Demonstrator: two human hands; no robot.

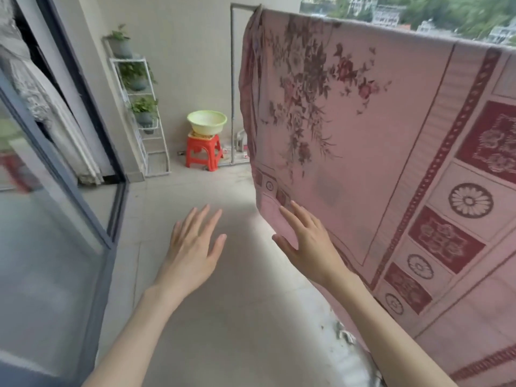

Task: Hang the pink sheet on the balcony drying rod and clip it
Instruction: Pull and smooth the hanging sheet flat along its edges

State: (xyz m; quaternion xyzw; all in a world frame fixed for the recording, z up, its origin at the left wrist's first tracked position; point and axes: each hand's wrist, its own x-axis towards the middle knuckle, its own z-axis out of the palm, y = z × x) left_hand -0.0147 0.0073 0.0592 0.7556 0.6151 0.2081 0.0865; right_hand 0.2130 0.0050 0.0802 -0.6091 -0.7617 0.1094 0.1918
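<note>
The pink sheet (pixel 377 129), printed with dark flowers and red patterned borders, hangs draped over the grey drying rod (pixel 243 5) along the right side of the balcony. Its left edge is bunched near the rod's upright post. My right hand (pixel 310 241) is stretched out with straight fingers, fingertips at the sheet's lower left edge. My left hand (pixel 195 241) hovers open over the floor to the left of the sheet, holding nothing. No clips are visible.
A green basin (pixel 207 122) sits on a red plastic stool (pixel 203 153) by the far wall. A white plant rack (pixel 139 107) with potted plants stands in the corner. A sliding glass door (pixel 55 191) runs along the left. Concrete floor (pixel 209 289) lies below my hands.
</note>
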